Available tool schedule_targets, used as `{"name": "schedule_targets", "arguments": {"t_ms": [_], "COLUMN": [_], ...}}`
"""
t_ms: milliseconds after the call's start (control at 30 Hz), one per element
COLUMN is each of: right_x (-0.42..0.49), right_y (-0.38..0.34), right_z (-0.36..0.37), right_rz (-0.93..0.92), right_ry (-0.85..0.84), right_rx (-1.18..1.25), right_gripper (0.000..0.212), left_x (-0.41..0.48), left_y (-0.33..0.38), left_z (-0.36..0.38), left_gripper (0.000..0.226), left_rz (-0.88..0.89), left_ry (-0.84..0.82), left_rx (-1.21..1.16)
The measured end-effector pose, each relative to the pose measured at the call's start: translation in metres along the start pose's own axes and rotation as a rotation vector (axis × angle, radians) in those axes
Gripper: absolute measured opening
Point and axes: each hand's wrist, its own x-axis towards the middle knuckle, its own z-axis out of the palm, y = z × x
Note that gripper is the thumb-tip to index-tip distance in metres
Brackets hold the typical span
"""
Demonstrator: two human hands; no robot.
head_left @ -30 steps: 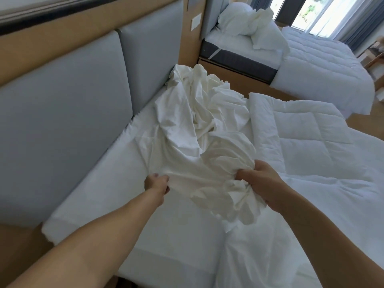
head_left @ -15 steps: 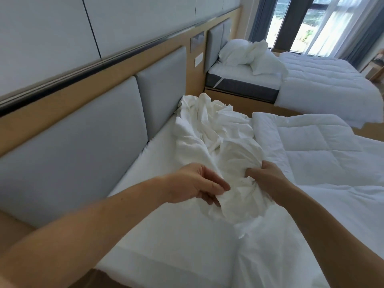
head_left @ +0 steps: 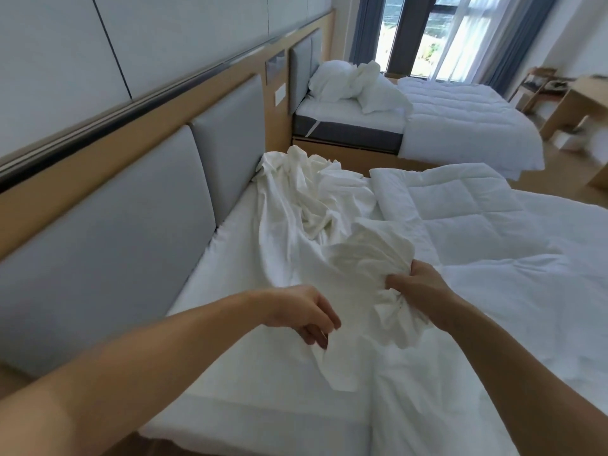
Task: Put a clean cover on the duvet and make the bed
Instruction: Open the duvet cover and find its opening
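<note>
A crumpled white duvet cover [head_left: 296,205] lies on the near bed [head_left: 230,373], heaped toward the grey padded headboard [head_left: 108,218]. My right hand [head_left: 418,287] grips a bunched fold of the cover and lifts it off the mattress. My left hand [head_left: 306,314] hangs just left of that fold with fingers curled down, pinching the cover's loose edge. The quilted white duvet [head_left: 477,218] lies flat on the right half of the bed, beside the cover.
A second bed [head_left: 460,126] with pillows [head_left: 348,83] and a white duvet stands farther back by the window. A wooden desk [head_left: 579,106] is at the far right. Wooden floor runs between the two beds.
My left hand let go of the cover's left edge, moved right toward my right hand and took the fabric there. The view lifted, showing more of the room.
</note>
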Motion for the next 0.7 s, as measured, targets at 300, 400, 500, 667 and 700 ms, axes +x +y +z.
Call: {"name": "schedule_targets", "arguments": {"t_ms": [300, 400, 500, 667, 700], "right_x": [0.022, 0.032, 0.045, 0.074, 0.082], "right_y": [-0.013, -0.026, -0.03, -0.039, -0.04], "right_z": [-0.023, -0.039, -0.063, -0.083, -0.084], "right_rz": [-0.14, -0.19, -0.185, -0.109, -0.104], "right_ry": [-0.189, -0.288, -0.286, -0.382, -0.38], "right_rx": [-0.159, -0.195, -0.268, -0.463, -0.496], "right_gripper": [0.023, 0.027, 0.03, 0.047, 0.049], "left_x": [0.031, 0.06, 0.071, 0.08, 0.082], "left_y": [0.083, 0.113, 0.143, 0.182, 0.189], "left_z": [-0.028, -0.029, -0.036, -0.059, -0.063], "left_gripper": [0.139, 0.132, 0.095, 0.039, 0.03], "left_rz": [0.581, 0.755, 0.618, 0.5, 0.488], "left_ry": [0.476, 0.483, 0.37, 0.306, 0.311], "left_rx": [0.969, 1.099, 1.041, 1.211, 1.257]}}
